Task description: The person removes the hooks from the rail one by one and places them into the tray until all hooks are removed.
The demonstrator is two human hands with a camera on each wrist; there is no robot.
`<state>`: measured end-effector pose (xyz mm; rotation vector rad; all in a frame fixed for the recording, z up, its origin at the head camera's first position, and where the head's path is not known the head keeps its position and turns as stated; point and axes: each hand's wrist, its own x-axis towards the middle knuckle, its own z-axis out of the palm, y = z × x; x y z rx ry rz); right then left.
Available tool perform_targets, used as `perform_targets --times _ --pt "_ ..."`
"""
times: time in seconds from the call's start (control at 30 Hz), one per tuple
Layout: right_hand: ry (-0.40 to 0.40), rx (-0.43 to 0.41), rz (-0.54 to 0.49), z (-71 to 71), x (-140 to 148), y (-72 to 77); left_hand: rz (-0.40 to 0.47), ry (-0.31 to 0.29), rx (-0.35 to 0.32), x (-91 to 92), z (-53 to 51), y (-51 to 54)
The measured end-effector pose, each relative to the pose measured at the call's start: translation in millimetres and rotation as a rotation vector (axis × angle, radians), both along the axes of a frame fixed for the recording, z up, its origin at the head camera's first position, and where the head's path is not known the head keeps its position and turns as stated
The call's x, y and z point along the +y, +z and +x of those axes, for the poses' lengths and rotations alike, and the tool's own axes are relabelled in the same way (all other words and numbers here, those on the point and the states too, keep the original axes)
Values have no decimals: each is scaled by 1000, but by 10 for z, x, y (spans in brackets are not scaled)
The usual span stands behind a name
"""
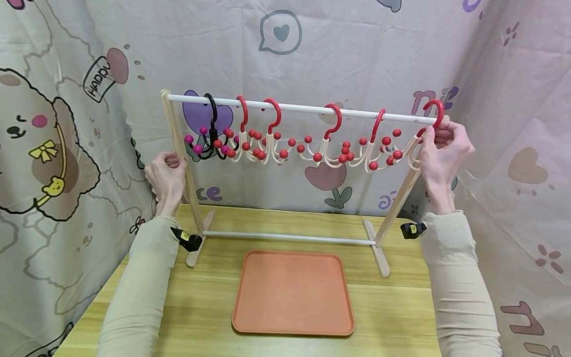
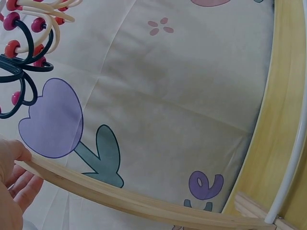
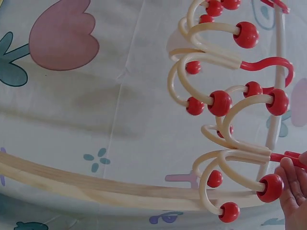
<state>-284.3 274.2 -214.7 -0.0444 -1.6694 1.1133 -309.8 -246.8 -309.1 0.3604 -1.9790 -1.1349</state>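
A small wooden rack has a white top rod [image 1: 303,107], along which several claw-shaped hangers hang. My left hand [image 1: 166,177] grips the rack's left wooden post [image 1: 193,198]; in the left wrist view the thumb lies on one side of the post [image 2: 124,199], fingers on the other. My right hand [image 1: 446,153] pinches the red hook [image 1: 440,110] of the rightmost hanger, beside the rod's right end. That hanger's cream prongs [image 3: 240,155] end in red balls. A black hanger [image 1: 213,119] with magenta balls hangs farthest left; the others between are red-hooked and cream.
An orange tray [image 1: 292,292] lies on the wooden table [image 1: 392,317] in front of the rack. A lower white rod [image 1: 285,237] joins the rack's feet. Printed curtains [image 1: 285,59] surround the table at the back and sides.
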Motion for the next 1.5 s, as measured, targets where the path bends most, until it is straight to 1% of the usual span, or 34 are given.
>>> perform_targets --times 0.13,0.33,0.47,0.6,0.77,1.0,1.13,1.3,1.5 --pt "18 11 -12 34 -25 35 -5 5 4 -4 -4 -5" --pt "50 7 -29 125 -83 100 -4 9 1 -4 -5 -5" --pt "88 14 -43 196 -121 116 0 9 -2 -2 -3 -1" --pt "151 33 -55 270 -154 114 -4 14 3 -3 -3 1" --pt "213 41 -50 361 -186 94 -13 14 8 -4 -1 3" --pt "260 26 -37 497 -264 75 0 -13 15 -7 1 3" --pt "275 -7 -18 582 -350 63 -2 -8 15 -9 -1 3" --pt "321 -29 31 667 -467 -29 -16 9 9 -2 2 -1" --pt "402 -28 61 723 -578 -125 -14 5 2 2 12 4"
